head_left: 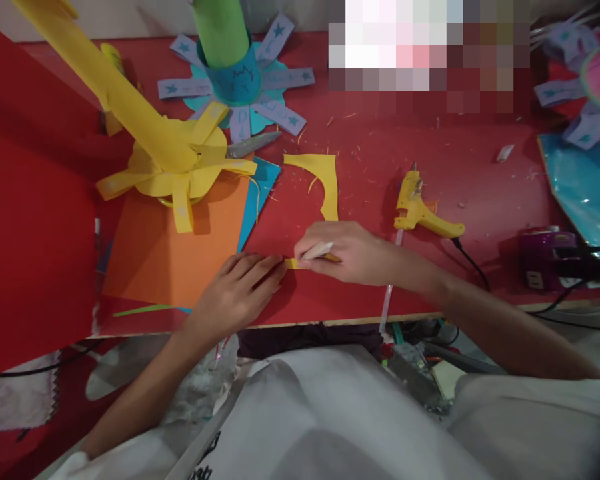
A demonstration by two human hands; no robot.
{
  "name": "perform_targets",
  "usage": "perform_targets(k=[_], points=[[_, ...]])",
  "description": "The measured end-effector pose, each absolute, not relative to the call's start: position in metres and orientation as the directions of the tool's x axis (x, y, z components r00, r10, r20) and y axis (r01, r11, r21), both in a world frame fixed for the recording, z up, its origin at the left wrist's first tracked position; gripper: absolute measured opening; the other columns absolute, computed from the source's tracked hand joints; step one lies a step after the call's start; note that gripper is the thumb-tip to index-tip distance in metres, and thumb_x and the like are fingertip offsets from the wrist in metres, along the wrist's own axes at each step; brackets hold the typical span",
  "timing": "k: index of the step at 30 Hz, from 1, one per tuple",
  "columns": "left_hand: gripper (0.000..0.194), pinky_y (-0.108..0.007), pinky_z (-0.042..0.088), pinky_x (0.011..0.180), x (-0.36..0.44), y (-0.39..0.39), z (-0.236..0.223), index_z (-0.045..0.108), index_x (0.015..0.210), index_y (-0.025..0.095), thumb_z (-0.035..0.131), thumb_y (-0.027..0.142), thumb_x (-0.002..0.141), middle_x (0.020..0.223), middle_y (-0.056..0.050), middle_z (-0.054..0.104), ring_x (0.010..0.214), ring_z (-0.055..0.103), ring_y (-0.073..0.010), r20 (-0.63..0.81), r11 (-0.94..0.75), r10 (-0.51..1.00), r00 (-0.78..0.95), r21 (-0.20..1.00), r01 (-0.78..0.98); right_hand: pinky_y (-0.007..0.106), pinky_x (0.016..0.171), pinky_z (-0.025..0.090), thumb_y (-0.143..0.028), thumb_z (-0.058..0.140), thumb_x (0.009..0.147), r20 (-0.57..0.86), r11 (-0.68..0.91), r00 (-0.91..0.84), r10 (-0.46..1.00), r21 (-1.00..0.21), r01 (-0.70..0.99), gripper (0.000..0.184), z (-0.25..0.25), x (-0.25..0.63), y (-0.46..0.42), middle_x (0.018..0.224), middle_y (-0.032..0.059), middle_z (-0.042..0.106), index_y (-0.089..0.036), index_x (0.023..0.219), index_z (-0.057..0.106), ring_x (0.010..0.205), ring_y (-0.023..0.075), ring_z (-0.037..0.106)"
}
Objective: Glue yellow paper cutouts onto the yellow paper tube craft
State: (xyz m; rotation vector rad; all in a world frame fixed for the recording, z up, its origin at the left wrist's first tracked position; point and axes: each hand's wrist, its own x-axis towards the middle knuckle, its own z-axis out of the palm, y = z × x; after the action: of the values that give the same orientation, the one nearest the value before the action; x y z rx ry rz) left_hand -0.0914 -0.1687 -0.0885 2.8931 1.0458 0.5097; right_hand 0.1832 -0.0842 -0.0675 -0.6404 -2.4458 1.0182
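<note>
A narrow yellow strip (293,264) lies flat on the red tabletop near its front edge. My left hand (245,283) rests palm down, its fingertips on the strip's left end. My right hand (347,253) is closed at the other end around a white pen-like tool (319,251) with a tapered end. Its tip is hidden by the fingers, so I cannot tell whether it touches the strip. Beyond my right hand lies a curved yellow foam offcut (327,180).
Orange sheets (175,267) lie left, beneath a yellow foam flower stand (170,157). A teal stand (235,83) with lilac petals is behind, grey scissors (254,144) beside it. A yellow glue gun (417,207) with a cord and a purple box (545,257) are right.
</note>
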Motion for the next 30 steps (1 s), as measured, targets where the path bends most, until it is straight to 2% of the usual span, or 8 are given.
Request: perform_targets(k=[3, 7, 13, 18, 23, 26, 30], points=[[0.033, -0.046, 0.058, 0.104, -0.092, -0.169, -0.089, 0.073, 0.137, 0.015, 0.064, 0.013, 0.105, 0.136, -0.014, 0.078, 0.117, 0.071, -0.0287, 0.289, -0.772, 0.629, 0.722, 0.125, 0.623, 0.032, 0.085, 0.05, -0.041, 0.051, 0.116, 0.138, 0.635, -0.84, 0.524, -0.721, 0.277, 0.032, -0.076, 0.181, -0.088, 0.098, 0.0058, 0.079, -0.022, 0.103, 0.072, 0.092, 0.0195, 0.069], [0.03, -0.045, 0.059, 0.103, -0.091, -0.168, -0.087, 0.074, 0.135, 0.017, 0.062, 0.014, 0.107, 0.136, -0.012, 0.079, 0.118, 0.072, -0.0278, 0.279, -0.772, 0.627, 0.728, 0.097, 0.628, 0.033, 0.084, 0.051, -0.036, 0.051, 0.116, 0.085, 0.641, -0.813, 0.576, -0.663, 0.386, 0.03, -0.078, 0.198, -0.09, 0.097, 0.0066, 0.078, -0.021, 0.102, 0.073, 0.091, 0.0204, 0.07], [0.035, -0.046, 0.059, 0.101, -0.091, -0.168, -0.085, 0.071, 0.139, 0.015, 0.062, 0.011, 0.106, 0.141, -0.012, 0.078, 0.116, 0.074, -0.0282, 0.269, -0.783, 0.614, 0.742, 0.085, 0.616, 0.033, 0.085, 0.054, -0.031, 0.056, 0.114, 0.13, 0.632, -0.747, 0.652, -0.637, 0.441, 0.025, -0.074, 0.224, -0.092, 0.096, 0.0057, 0.08, -0.021, 0.099, 0.073, 0.091, 0.0209, 0.074], [0.033, -0.045, 0.06, 0.103, -0.092, -0.168, -0.087, 0.072, 0.138, 0.019, 0.061, 0.014, 0.108, 0.138, -0.011, 0.079, 0.118, 0.074, -0.0268, 0.266, -0.764, 0.638, 0.722, 0.099, 0.638, 0.032, 0.085, 0.054, -0.036, 0.05, 0.117, 0.206, 0.66, -0.754, 0.624, -0.656, 0.367, 0.03, -0.076, 0.208, -0.099, 0.099, 0.0056, 0.079, -0.02, 0.103, 0.071, 0.092, 0.0196, 0.073], [0.029, -0.046, 0.06, 0.101, -0.091, -0.167, -0.087, 0.073, 0.133, 0.012, 0.064, 0.013, 0.106, 0.134, -0.013, 0.08, 0.115, 0.073, -0.0281, 0.296, -0.776, 0.62, 0.727, 0.096, 0.623, 0.034, 0.086, 0.052, -0.033, 0.047, 0.118, 0.149, 0.67, -0.783, 0.604, -0.627, 0.397, 0.03, -0.076, 0.191, -0.102, 0.099, 0.0076, 0.077, -0.019, 0.102, 0.069, 0.094, 0.0213, 0.071], [0.029, -0.046, 0.06, 0.1, -0.091, -0.167, -0.087, 0.073, 0.132, 0.011, 0.067, 0.012, 0.104, 0.134, -0.013, 0.08, 0.115, 0.073, -0.029, 0.298, -0.779, 0.618, 0.728, 0.108, 0.617, 0.036, 0.086, 0.052, -0.029, 0.049, 0.116, 0.122, 0.651, -0.755, 0.644, -0.607, 0.456, 0.026, -0.079, 0.198, -0.102, 0.099, 0.0077, 0.077, -0.02, 0.101, 0.068, 0.094, 0.0228, 0.071], [0.033, -0.046, 0.06, 0.098, -0.091, -0.167, -0.086, 0.072, 0.136, 0.011, 0.066, 0.01, 0.104, 0.139, -0.012, 0.078, 0.116, 0.072, -0.0295, 0.278, -0.782, 0.617, 0.737, 0.106, 0.614, 0.037, 0.088, 0.054, -0.027, 0.053, 0.114, 0.157, 0.623, -0.686, 0.71, -0.594, 0.509, 0.019, -0.082, 0.215, -0.101, 0.102, 0.008, 0.079, -0.022, 0.104, 0.068, 0.097, 0.0245, 0.073]])
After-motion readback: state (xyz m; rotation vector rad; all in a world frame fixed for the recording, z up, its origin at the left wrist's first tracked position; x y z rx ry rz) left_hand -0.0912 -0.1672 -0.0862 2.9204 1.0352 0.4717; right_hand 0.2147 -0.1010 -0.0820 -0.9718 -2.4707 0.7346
